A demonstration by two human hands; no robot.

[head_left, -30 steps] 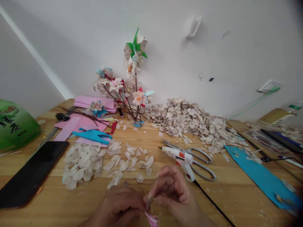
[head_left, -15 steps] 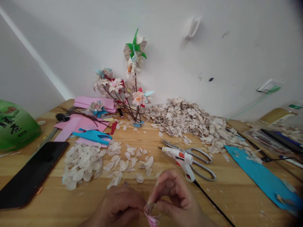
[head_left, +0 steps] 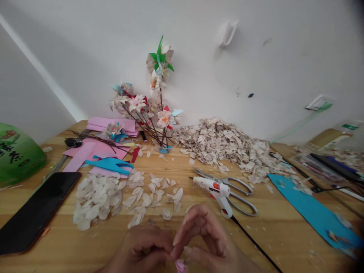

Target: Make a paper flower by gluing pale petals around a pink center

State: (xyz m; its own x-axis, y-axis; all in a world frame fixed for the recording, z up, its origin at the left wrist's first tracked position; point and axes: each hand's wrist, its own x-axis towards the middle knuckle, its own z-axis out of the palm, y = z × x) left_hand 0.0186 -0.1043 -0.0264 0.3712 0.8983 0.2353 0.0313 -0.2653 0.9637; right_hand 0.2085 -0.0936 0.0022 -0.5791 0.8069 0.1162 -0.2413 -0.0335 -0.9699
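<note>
Pink flower piece is pinched by the left hand; the right hand arches, thumb and forefinger parted; a clear cup holds stemmed flowers.

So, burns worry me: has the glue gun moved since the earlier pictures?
No: the glue gun keeps its place relative to the scissors; the view shifted slightly.

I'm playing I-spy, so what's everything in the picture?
Phone: one, black, left
Bag: one, green, far left
Flowers: several, mixed, back
Petals: many, whitish, centre-left
Flakes: many, beige, back
Glue gun: one, white, centre
Scissors: one, grey, centre
Sheets: several, pink, back left
Blue sheet: one, blue, right
Cutouts: unclear, blue, left
Clutter: many, mixed, far right
Table: one, brown, below
Pink piece: one, pink, between hands
Left hand: one, front
Right hand: one, front
</note>
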